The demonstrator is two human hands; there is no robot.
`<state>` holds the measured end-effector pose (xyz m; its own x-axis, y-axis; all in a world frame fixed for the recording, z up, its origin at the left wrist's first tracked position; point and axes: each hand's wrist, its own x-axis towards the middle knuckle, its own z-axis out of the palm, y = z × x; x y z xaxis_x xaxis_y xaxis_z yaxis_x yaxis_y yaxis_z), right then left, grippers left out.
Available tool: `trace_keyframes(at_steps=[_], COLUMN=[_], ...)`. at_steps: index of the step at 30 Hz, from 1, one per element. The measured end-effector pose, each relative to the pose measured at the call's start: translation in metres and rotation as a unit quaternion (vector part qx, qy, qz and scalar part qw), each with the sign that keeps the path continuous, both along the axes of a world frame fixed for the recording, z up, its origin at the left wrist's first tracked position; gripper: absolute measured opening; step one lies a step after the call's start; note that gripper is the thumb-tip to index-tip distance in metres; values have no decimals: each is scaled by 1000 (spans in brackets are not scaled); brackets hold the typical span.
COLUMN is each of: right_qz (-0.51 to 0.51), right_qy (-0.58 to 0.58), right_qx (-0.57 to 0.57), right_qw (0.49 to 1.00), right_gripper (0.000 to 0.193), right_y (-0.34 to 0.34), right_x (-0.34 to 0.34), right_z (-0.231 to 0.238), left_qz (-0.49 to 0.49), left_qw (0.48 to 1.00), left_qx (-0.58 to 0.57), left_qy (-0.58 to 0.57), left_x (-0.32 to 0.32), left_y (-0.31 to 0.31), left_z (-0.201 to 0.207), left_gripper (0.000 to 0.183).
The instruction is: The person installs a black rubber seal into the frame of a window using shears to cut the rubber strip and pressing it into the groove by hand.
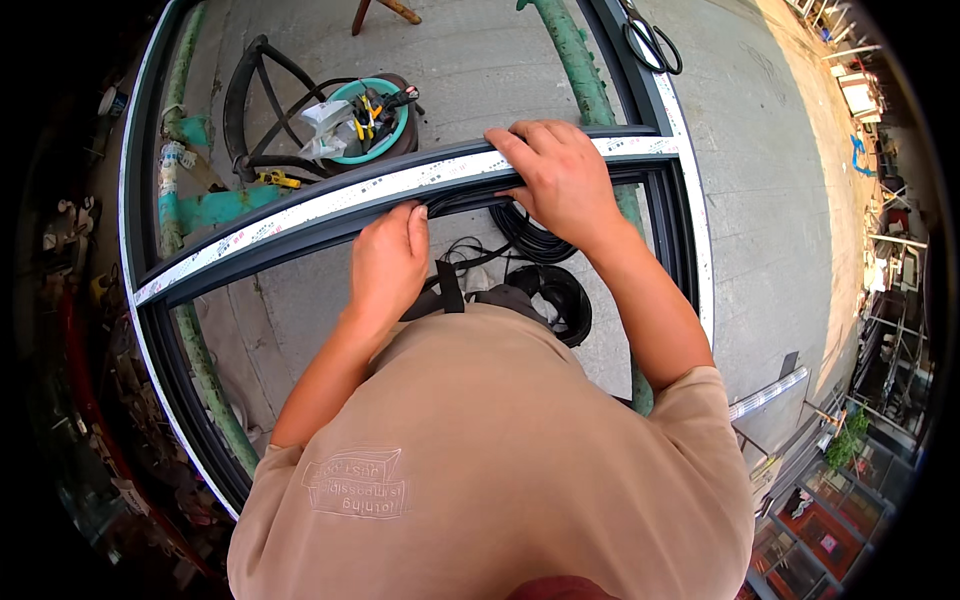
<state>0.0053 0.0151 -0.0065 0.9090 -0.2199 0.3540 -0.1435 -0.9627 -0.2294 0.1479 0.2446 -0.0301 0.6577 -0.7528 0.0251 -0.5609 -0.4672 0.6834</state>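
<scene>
A dark grey metal window frame with white printed film (330,205) lies across green supports, its crossbar in front of me. My right hand (562,180) is closed over the crossbar, fingers on top and thumb on the near side. My left hand (392,258) is closed, thumb and fingers pinching at the bar's near groove. A thin black strip, seemingly rubber, (445,203) runs along that groove between my hands; my left fingers partly hide its end. Below the bar hangs a coil of black strip (535,240), beside my right wrist.
Black-handled scissors (652,45) rest on the frame's right rail. Beyond the crossbar, a teal basin (400,128) holds pliers and plastic bags. A black bucket (570,310) stands close to my waist. Green pipes (572,60) support the frame over the concrete floor.
</scene>
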Motion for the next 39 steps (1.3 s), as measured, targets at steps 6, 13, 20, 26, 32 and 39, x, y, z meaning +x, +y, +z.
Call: trace_keyframes(at_steps=[6, 13, 20, 26, 32, 39], right_qz=[8, 2, 4, -14, -1, -6], right_qy=[-18, -52, -2, 60, 48, 98], right_qx=[10, -18, -4, -2, 15, 119], right_qw=[1000, 999, 1000, 998, 999, 988], right_gripper=[78, 79, 74, 82, 70, 65], right_y=[8, 8, 0, -19, -23, -5], right_x=[5, 5, -2, -22, -22, 39], right_z=[3, -13, 8, 7, 13, 10], left_qz=[-4, -6, -8, -11, -10, -17], left_qw=[1000, 999, 1000, 1000, 1000, 1000], left_qx=[6, 30, 3, 9, 6, -8], left_qy=[-10, 23, 23, 12, 11, 3], left_x=[1, 2, 0, 2, 2, 3], left_y=[0, -3, -2, 0, -1, 0], left_z=[-4, 4, 2, 0, 2, -4], left_gripper=[31, 32, 31, 32, 31, 32])
